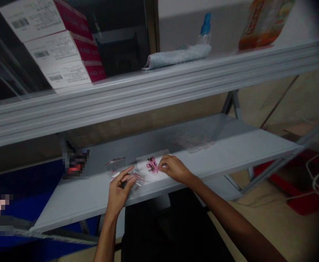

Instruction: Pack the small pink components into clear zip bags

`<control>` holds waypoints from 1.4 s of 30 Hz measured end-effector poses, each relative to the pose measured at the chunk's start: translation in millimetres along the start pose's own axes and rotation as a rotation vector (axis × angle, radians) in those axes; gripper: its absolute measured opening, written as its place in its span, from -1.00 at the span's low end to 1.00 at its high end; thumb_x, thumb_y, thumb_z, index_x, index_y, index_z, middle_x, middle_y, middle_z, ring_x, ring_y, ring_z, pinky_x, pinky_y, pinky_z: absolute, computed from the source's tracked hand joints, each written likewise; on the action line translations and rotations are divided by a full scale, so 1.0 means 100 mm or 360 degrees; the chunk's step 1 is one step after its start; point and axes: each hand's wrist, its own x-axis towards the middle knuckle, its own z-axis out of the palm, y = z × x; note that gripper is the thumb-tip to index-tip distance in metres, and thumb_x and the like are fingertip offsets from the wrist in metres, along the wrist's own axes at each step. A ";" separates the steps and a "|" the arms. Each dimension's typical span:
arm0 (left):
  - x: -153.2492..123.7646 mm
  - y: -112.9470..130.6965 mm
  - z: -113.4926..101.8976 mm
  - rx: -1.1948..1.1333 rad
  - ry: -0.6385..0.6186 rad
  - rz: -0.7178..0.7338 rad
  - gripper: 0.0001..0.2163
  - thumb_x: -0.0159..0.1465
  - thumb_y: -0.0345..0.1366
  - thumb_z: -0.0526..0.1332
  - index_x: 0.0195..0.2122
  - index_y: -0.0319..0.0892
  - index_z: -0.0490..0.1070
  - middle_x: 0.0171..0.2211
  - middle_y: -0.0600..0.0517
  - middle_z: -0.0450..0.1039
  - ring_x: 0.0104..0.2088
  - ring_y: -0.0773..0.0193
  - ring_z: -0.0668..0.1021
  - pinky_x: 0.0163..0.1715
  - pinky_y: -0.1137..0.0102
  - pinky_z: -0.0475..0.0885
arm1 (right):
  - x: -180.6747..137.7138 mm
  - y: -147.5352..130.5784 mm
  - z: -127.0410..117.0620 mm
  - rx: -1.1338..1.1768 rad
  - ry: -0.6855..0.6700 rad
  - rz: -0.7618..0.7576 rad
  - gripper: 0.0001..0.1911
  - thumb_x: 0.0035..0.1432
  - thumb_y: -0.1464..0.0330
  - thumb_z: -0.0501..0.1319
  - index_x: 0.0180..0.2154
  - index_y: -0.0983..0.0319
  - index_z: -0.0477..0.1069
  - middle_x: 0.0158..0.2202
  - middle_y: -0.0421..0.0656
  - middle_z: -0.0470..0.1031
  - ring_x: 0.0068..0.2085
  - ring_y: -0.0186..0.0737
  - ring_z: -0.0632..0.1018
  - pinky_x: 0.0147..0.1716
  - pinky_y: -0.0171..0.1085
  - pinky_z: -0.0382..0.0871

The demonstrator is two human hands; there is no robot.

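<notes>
My left hand (pixel 121 185) is curled beside a small clear plastic bag (pixel 138 183), its thumb and fingers closed on the bag's near side. A white sheet (pixel 145 178) lies to the right of that hand. On it is a little pile of pink and dark small pieces (pixel 152 165). My right hand (pixel 175 168) reaches in from the right, thumb and forefinger pinched together at the right edge of the pile. Whatever is between those fingertips is too small to make out. Another clear zip bag (pixel 115 165) lies just behind my left hand.
More clear bags (pixel 195 143) lie farther back on the grey shelf (pixel 244 145). A blurred dark and red object (pixel 76 165) sits at its left end. Above, the upper shelf (pixel 126 92) carries stacked boxes (pixel 58 47), a folded cloth (pixel 178 56), a spray bottle (pixel 205 29) and an orange pouch (pixel 263 27).
</notes>
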 end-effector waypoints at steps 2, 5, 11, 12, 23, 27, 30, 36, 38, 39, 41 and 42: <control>0.00 0.02 0.01 0.0037 -0.0039 0.0026 -0.56 0.23 -0.18 0.31 0.11 -0.22 0.44 -0.26 -0.06 0.66 -0.19 0.14 0.64 -0.06 0.28 0.45 | 0.02 0.03 0.03 0.0006 0.0022 -0.0011 -0.89 0.12 0.51 0.31 -0.32 0.23 0.59 -0.24 -0.11 0.58 -0.19 -0.18 0.56 -0.16 -0.26 0.34; 0.01 0.03 0.01 0.0090 -0.0064 0.0063 -0.57 0.22 -0.19 0.32 0.11 -0.20 0.44 -0.25 -0.05 0.66 -0.19 0.14 0.64 -0.05 0.26 0.45 | 0.04 0.04 0.03 0.0031 0.0046 -0.0029 -0.91 0.12 0.50 0.33 -0.34 0.22 0.60 -0.26 -0.11 0.57 -0.20 -0.18 0.56 -0.16 -0.25 0.35; 0.00 -0.02 0.03 0.0102 -0.0155 0.0080 -0.53 0.24 -0.20 0.31 0.16 -0.16 0.40 -0.18 -0.07 0.65 -0.14 0.12 0.65 0.01 0.23 0.44 | 0.01 -0.22 -0.11 0.0446 0.0254 -0.0187 -0.93 0.19 0.40 0.31 -0.31 0.21 0.60 -0.25 -0.12 0.54 -0.23 -0.24 0.53 -0.24 -0.27 0.39; -0.01 -0.03 0.04 0.0103 -0.0192 0.0079 -0.53 0.24 -0.20 0.31 0.18 -0.15 0.39 -0.18 -0.07 0.65 -0.14 0.11 0.65 0.00 0.23 0.45 | -0.01 -0.28 -0.11 0.0552 0.0266 -0.0224 -0.92 0.20 0.37 0.31 -0.30 0.20 0.60 -0.23 -0.13 0.53 -0.24 -0.25 0.53 -0.26 -0.28 0.39; 0.01 -0.08 0.05 0.0046 -0.0088 0.0046 -0.67 0.24 -0.16 0.30 -0.03 -0.19 0.56 -0.09 -0.12 0.63 -0.10 0.07 0.64 -0.04 0.24 0.50 | -0.04 -0.43 0.06 0.0561 0.0283 -0.0229 -0.80 0.28 0.45 0.17 -0.16 0.21 0.57 -0.16 -0.10 0.50 -0.13 -0.23 0.52 -0.14 -0.24 0.40; 0.01 -0.12 0.03 0.0090 0.0022 0.0067 -0.71 0.27 -0.13 0.27 -0.10 -0.19 0.60 -0.14 -0.10 0.64 -0.15 0.10 0.65 -0.12 0.30 0.51 | -0.04 -0.23 -0.09 0.0226 0.0139 -0.0112 -0.86 0.18 0.50 0.24 -0.26 0.23 0.57 -0.25 -0.11 0.58 -0.22 -0.18 0.55 -0.17 -0.22 0.36; 0.01 -0.11 0.02 0.0083 -0.0014 0.0054 -0.71 0.29 -0.13 0.24 -0.10 -0.19 0.60 -0.16 -0.09 0.65 -0.19 0.12 0.65 -0.21 0.33 0.53 | -0.06 -0.16 -0.10 0.0085 -0.0015 -0.0110 -0.87 0.18 0.45 0.27 -0.24 0.23 0.58 -0.24 -0.11 0.60 -0.22 -0.16 0.56 -0.18 -0.24 0.34; 0.03 -0.08 0.04 0.0102 -0.0035 0.0086 -0.73 0.28 -0.15 0.25 -0.11 -0.18 0.60 -0.13 -0.08 0.64 -0.15 0.11 0.63 -0.20 0.34 0.53 | -0.06 -0.12 0.00 0.0047 -0.0049 -0.0054 -0.92 0.15 0.41 0.31 -0.27 0.23 0.56 -0.27 -0.13 0.60 -0.25 -0.18 0.55 -0.21 -0.28 0.31; 0.02 -0.07 0.05 0.0095 -0.0063 0.0043 -0.71 0.28 -0.13 0.25 -0.10 -0.19 0.60 -0.14 -0.09 0.64 -0.19 0.11 0.64 -0.37 0.39 0.54 | -0.06 -0.11 0.01 0.0043 -0.0038 -0.0080 -0.92 0.15 0.43 0.31 -0.27 0.23 0.56 -0.27 -0.13 0.60 -0.24 -0.18 0.55 -0.20 -0.27 0.30; 0.01 -0.07 0.05 0.0090 -0.0080 0.0003 -0.69 0.28 -0.11 0.24 -0.09 -0.19 0.59 -0.14 -0.10 0.64 -0.25 0.12 0.64 -0.49 0.43 0.51 | -0.06 -0.10 0.02 0.0051 -0.0038 -0.0098 -0.93 0.15 0.44 0.30 -0.27 0.23 0.56 -0.27 -0.13 0.59 -0.24 -0.18 0.54 -0.20 -0.27 0.29; -0.01 -0.07 0.05 0.0097 -0.0112 -0.0055 -0.65 0.28 -0.08 0.23 -0.06 -0.21 0.57 -0.14 -0.12 0.63 -0.36 0.16 0.62 -0.65 0.46 0.44 | -0.06 -0.12 0.00 0.0104 -0.0020 -0.0129 -0.93 0.17 0.45 0.28 -0.31 0.22 0.56 -0.28 -0.13 0.59 -0.24 -0.19 0.54 -0.21 -0.28 0.29; -0.02 -0.06 0.05 0.0111 -0.0126 -0.0063 -0.64 0.28 -0.07 0.23 -0.05 -0.22 0.57 -0.13 -0.13 0.63 -0.39 0.18 0.61 -0.67 0.47 0.42 | -0.05 -0.15 -0.02 0.0157 0.0000 -0.0139 -0.93 0.19 0.44 0.27 -0.32 0.22 0.56 -0.28 -0.14 0.58 -0.25 -0.20 0.53 -0.23 -0.28 0.29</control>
